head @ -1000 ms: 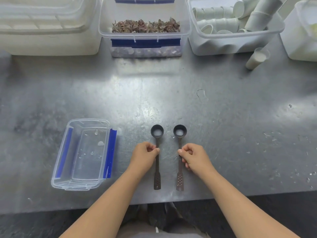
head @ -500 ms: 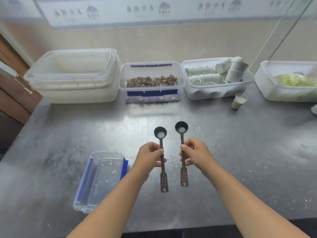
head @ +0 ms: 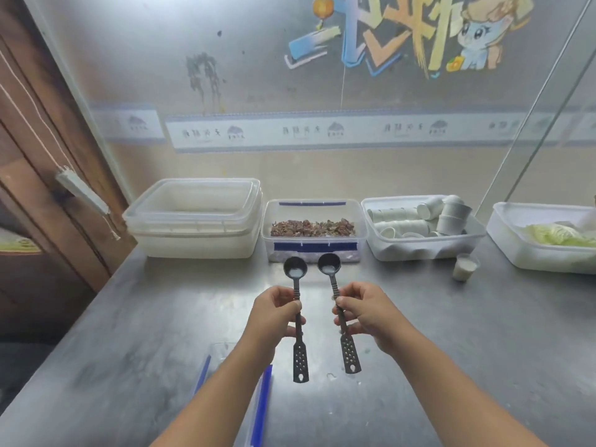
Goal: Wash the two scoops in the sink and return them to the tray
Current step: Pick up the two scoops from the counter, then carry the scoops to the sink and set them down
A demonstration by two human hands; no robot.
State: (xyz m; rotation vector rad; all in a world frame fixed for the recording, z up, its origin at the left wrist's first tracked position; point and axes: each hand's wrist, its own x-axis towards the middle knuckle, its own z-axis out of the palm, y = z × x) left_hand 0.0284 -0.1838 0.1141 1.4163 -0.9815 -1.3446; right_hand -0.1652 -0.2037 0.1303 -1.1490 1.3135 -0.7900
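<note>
head view: two scoops lifted, sink out of sight

left hand (head: 274, 312) and right hand (head: 364, 312) each pinch a slim dark plastic scoop, left scoop (head: 297, 314) and right scoop (head: 338, 312), above the brushed steel counter (head: 467, 333). white residue in the round bowls could spill if tilted. clear blue-edged tray (head: 263, 398) sits below.

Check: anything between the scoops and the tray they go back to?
Nothing visible. Left hand holds the left scoop, right hand the right scoop, both lifted above the table. The tray sits below them, near side, mostly hidden under the left forearm. No sink in view, so that path can't be judged.
</note>
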